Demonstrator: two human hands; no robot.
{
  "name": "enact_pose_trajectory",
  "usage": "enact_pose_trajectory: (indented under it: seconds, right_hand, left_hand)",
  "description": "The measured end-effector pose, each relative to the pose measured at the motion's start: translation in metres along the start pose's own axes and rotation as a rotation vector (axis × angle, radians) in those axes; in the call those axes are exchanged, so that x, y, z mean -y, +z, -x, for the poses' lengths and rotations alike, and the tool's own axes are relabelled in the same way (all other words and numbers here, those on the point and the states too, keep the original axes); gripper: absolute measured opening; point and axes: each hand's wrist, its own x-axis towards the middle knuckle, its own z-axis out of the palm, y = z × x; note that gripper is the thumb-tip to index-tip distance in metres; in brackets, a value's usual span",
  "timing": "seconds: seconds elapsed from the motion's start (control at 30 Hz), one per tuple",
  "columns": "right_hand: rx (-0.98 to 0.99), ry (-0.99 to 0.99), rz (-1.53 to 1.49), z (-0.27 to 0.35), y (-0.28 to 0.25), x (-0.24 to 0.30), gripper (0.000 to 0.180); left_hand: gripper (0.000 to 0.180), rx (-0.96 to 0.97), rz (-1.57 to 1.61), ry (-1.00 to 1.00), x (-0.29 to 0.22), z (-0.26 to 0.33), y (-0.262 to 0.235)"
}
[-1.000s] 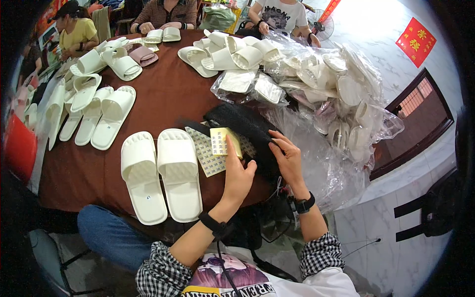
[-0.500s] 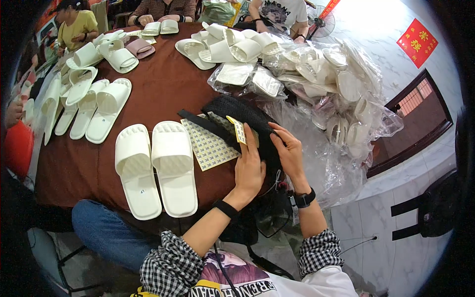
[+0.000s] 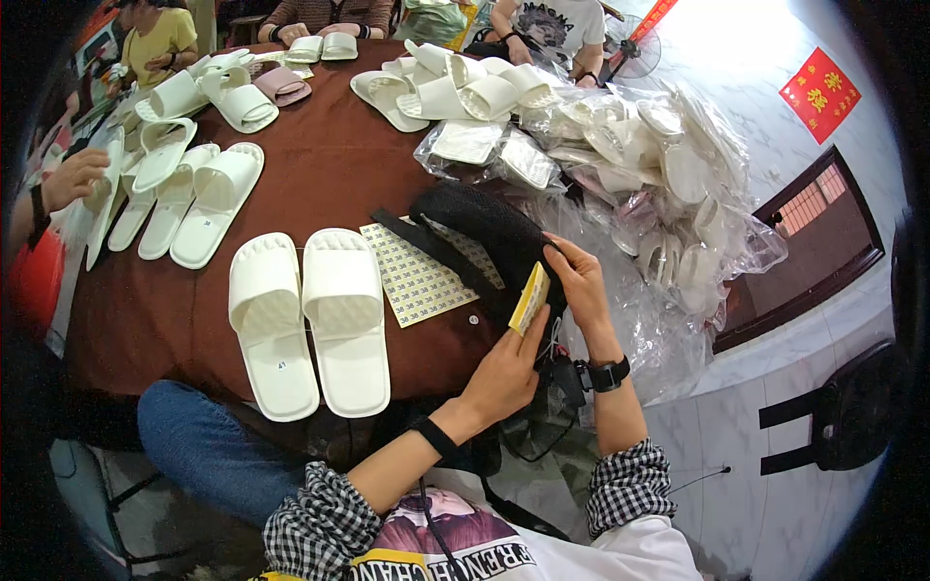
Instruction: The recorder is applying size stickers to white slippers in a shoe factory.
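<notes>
Near the middle of the frame, slightly right, the left hand (image 3: 506, 373) pinches a small yellow card (image 3: 530, 297) between thumb and fingers, holding it up against a black bag (image 3: 489, 237) at the table (image 3: 329, 174) edge. The right hand (image 3: 579, 281) grips the bag's near edge, fingers curled over it. Left of the bag lies a sticker sheet (image 3: 417, 276), then a white slipper pair (image 3: 310, 320). It looks like the card is being sorted at the bag; the next move would call for steadying the bag while the left fingers work the card. Bagged slippers (image 3: 659, 165) pile at upper right.
</notes>
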Motion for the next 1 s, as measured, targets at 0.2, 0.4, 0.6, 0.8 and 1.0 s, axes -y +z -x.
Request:
enact_pose_trajectory:
  seconds: [0.2, 0.4, 0.6, 0.8, 1.0]
  right_hand:
    - [0.122, -0.073, 0.144, 0.003, -0.003, 0.016, 0.026]
    - [0.252, -0.073, 0.187, -0.008, -0.019, 0.025, 0.023]
    - [0.685, -0.403, 0.715, -0.021, -0.001, 0.078, 0.065]
    - [0.824, -0.985, 1.186, -0.027, 0.028, 0.070, 0.055]
    - [0.936, -1.049, 1.514, -0.025, 0.036, 0.073, 0.021]
  left_hand:
    - [0.063, 0.009, 0.073, 0.067, 0.011, -0.008, 0.009]
    - [0.049, 0.067, 0.203, 0.055, 0.014, -0.018, 0.013]
    - [0.042, 0.169, -0.004, 0.245, 0.030, -0.011, 0.013]
    - [0.046, 0.204, -0.047, 0.299, 0.028, -0.008, 0.018]
    - [0.043, 0.236, -0.159, 0.328, 0.032, -0.007, 0.020]
